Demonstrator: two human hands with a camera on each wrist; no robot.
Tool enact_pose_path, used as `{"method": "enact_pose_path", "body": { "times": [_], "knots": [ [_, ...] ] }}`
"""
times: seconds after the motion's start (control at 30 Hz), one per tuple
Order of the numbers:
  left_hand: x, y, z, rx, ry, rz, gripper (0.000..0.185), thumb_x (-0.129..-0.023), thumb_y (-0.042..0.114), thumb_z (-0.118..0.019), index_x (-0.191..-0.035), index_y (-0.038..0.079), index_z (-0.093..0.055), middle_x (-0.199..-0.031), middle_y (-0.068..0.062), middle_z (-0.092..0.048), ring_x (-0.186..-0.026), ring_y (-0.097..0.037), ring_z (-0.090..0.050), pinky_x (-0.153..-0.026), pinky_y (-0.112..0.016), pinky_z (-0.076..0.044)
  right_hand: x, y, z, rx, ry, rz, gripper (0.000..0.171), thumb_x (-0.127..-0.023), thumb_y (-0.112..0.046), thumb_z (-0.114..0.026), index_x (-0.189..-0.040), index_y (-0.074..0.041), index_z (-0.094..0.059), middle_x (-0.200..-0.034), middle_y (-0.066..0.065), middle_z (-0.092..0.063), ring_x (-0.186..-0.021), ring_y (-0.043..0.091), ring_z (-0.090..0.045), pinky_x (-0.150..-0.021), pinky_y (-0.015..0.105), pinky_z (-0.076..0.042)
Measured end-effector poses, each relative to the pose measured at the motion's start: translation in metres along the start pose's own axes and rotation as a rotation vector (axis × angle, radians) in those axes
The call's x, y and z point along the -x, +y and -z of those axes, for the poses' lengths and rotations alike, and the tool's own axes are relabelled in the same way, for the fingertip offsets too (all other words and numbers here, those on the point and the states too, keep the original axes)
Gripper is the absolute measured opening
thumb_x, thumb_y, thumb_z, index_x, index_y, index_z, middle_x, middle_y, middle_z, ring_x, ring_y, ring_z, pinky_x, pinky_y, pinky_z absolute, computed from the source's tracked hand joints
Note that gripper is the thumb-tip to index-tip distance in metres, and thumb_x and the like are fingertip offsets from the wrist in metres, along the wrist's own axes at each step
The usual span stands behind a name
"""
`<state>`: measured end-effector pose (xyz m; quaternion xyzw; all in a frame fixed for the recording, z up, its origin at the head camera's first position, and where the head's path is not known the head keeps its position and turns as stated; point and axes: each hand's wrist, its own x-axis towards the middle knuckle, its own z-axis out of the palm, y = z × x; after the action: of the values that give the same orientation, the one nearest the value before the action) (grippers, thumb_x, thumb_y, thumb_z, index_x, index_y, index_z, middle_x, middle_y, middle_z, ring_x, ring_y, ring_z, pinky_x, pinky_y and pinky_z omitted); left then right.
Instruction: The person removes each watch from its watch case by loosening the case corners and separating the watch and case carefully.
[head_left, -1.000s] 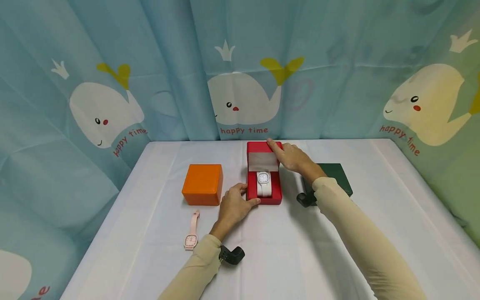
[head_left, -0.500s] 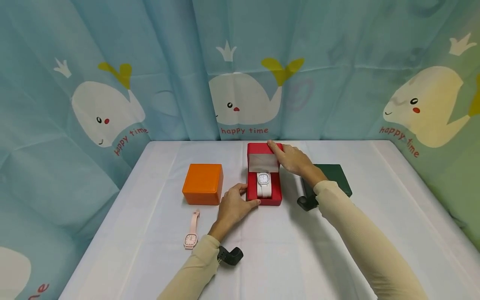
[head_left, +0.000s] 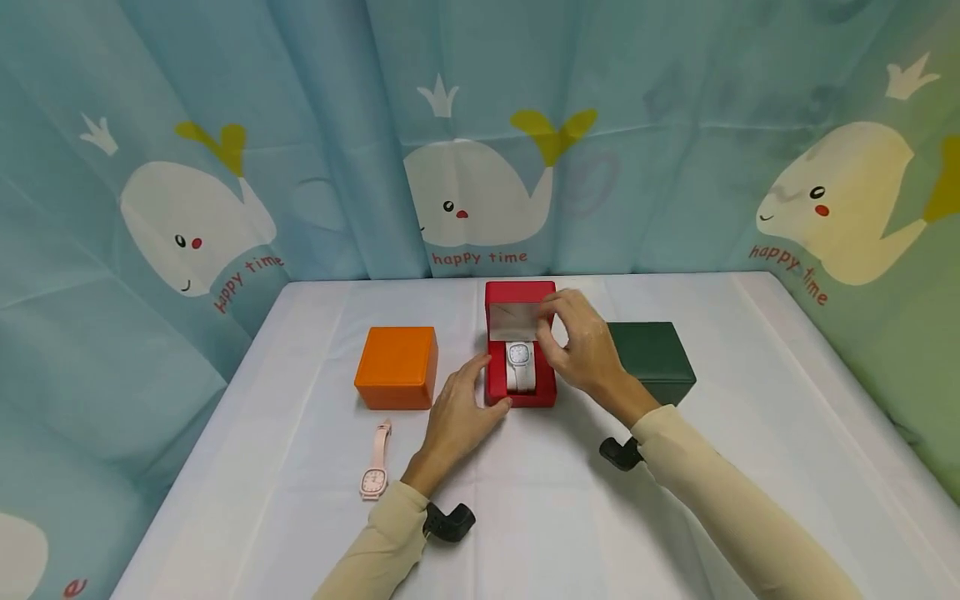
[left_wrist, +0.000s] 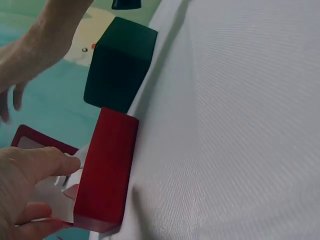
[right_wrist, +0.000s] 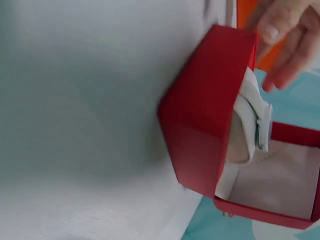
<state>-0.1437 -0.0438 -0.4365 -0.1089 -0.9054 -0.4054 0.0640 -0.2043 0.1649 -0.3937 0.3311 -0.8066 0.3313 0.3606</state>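
Note:
A red watch box (head_left: 542, 373) stands with its lid (head_left: 520, 292) raised in the head view. Inside, a white watch (head_left: 519, 367) is wrapped round its cushion. My left hand (head_left: 455, 417) is at the box's near left corner, thumb by the front edge and fingers along the left side. In the right wrist view, these fingers (right_wrist: 295, 45) show beside the box's edge. My right hand (head_left: 585, 346) hovers at the box's right side, fingers loosely bent, with nothing in it. Its fingertips overlap the lid's right edge in the head view.
An orange box (head_left: 397, 367) stands left of the red one, a dark green box (head_left: 651, 358) to its right. A pink watch (head_left: 377, 462) lies on the white-covered table (head_left: 540, 517) near my left forearm. A blue curtain (head_left: 330, 167) with whales hangs behind.
My right hand has left the lid's top edge and come down toward me, its fingers now bent. The lid stays raised. My left hand has loosened slightly at the box's corner.

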Motion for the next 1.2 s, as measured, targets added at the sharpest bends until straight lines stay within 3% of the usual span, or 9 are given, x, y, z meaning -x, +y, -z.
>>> {"method": "enact_pose_path", "body": {
  "times": [0.1, 0.17, 0.37, 0.53, 0.83, 1.07, 1.2],
  "knots": [
    [0.002, 0.000, 0.002, -0.051, -0.030, -0.060, 0.069, -0.088, 0.024, -0.079, -0.148, 0.004, -0.051, -0.151, -0.010, -0.049, -0.136, -0.032, -0.046, -0.108, -0.051, -0.040, 0.007, -0.004, -0.004, -0.012, -0.107, 0.055, 0.011, -0.089, -0.004, -0.061, -0.099, -0.004, -0.066, -0.097, 0.006, -0.065, -0.092, 0.021, -0.060, -0.082, 0.039, -0.054],
    [0.004, 0.000, 0.003, -0.113, -0.077, -0.092, 0.071, -0.090, 0.026, -0.077, -0.151, 0.004, -0.048, -0.156, -0.009, -0.044, -0.140, -0.032, -0.041, -0.110, -0.052, -0.038, 0.013, -0.005, -0.007, 0.020, -0.207, 0.045, 0.014, -0.090, -0.008, -0.063, -0.103, -0.005, -0.068, -0.101, 0.005, -0.066, -0.096, 0.020, -0.060, -0.085, 0.038, -0.055],
    [0.010, 0.001, 0.003, -0.291, -0.231, -0.137, 0.079, -0.092, 0.036, -0.074, -0.156, 0.005, -0.040, -0.163, -0.006, -0.031, -0.149, -0.035, -0.026, -0.114, -0.054, -0.031, 0.026, -0.006, -0.015, 0.107, -0.508, -0.122, 0.045, -0.095, -0.021, -0.067, -0.134, 0.000, -0.061, -0.132, 0.014, -0.059, -0.123, 0.028, -0.053, -0.105, 0.046, -0.045],
    [0.013, 0.000, 0.003, -0.367, -0.276, -0.173, 0.075, -0.093, 0.038, -0.072, -0.154, 0.005, -0.043, -0.163, -0.009, -0.032, -0.149, -0.038, -0.026, -0.116, -0.054, -0.027, 0.031, -0.006, -0.019, 0.143, -0.687, -0.274, 0.065, -0.103, -0.038, -0.055, -0.152, 0.003, -0.041, -0.153, 0.020, -0.043, -0.142, 0.036, -0.037, -0.114, 0.050, -0.033],
    [0.012, 0.002, 0.004, -0.386, -0.265, -0.171, 0.066, -0.095, 0.036, -0.070, -0.150, 0.005, -0.050, -0.161, -0.009, -0.035, -0.145, -0.041, -0.032, -0.115, -0.054, -0.028, 0.032, -0.006, -0.021, 0.138, -0.709, -0.307, 0.079, -0.094, -0.035, -0.071, -0.154, 0.004, -0.037, -0.151, 0.021, -0.042, -0.139, 0.036, -0.040, -0.112, 0.049, -0.035],
    [0.010, 0.008, 0.004, -0.338, -0.232, -0.137, 0.059, -0.094, 0.028, -0.070, -0.146, 0.003, -0.055, -0.158, -0.009, -0.041, -0.143, -0.039, -0.037, -0.116, -0.052, -0.028, 0.026, -0.006, -0.019, -0.074, -0.719, -0.407, 0.080, -0.089, -0.024, -0.076, -0.151, 0.007, -0.037, -0.148, 0.022, -0.040, -0.136, 0.037, -0.038, -0.112, 0.053, -0.033],
    [0.009, 0.009, 0.004, -0.296, -0.209, -0.115, 0.055, -0.094, 0.026, -0.069, -0.143, 0.002, -0.057, -0.155, -0.009, -0.045, -0.143, -0.036, -0.038, -0.115, -0.051, -0.029, 0.023, -0.004, -0.018, -0.125, -0.723, -0.411, 0.074, -0.089, -0.021, -0.078, -0.147, 0.008, -0.042, -0.146, 0.023, -0.044, -0.135, 0.038, -0.038, -0.112, 0.053, -0.035]
  ]
}}
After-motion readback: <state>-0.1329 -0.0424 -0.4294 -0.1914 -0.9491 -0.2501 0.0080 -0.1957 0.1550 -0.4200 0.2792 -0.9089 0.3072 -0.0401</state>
